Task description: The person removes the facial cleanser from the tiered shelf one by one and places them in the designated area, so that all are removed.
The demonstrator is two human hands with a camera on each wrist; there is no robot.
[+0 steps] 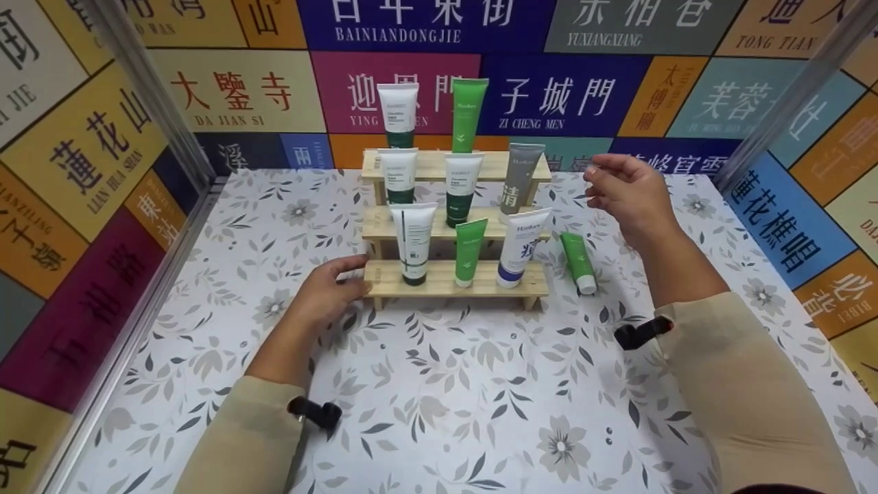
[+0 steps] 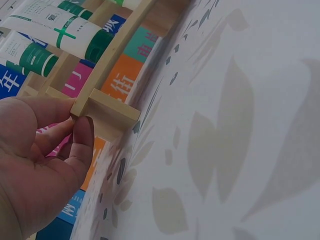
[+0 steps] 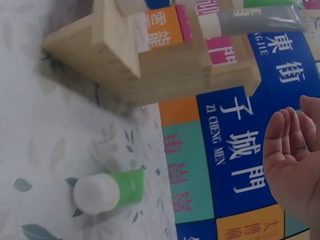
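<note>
A three-step wooden display stand (image 1: 466, 171) bears several upright squeeze tubes. My left hand (image 1: 329, 295) pinches the left end of its lowest step; in the left wrist view the thumb and fingers (image 2: 82, 145) meet at the step's corner. On that step stand a white tube with a dark green cap (image 1: 413, 240), a small green tube (image 1: 470, 250) and a white tube with a blue cap (image 1: 523, 247). Raised right of the stand, my right hand (image 1: 631, 195) holds nothing, its fingers loosely bent. Nearest below it, a green tube with a white cap (image 1: 577, 261) lies on the table.
Two white-and-green tubes (image 1: 463, 185) and a grey tube (image 1: 523, 178) occupy the middle step. The top step carries a white-and-green tube (image 1: 398, 113) and a tall green tube (image 1: 470, 113). Lettered panels (image 1: 247, 89) wall the leaf-patterned table (image 1: 439, 398) at the back and sides.
</note>
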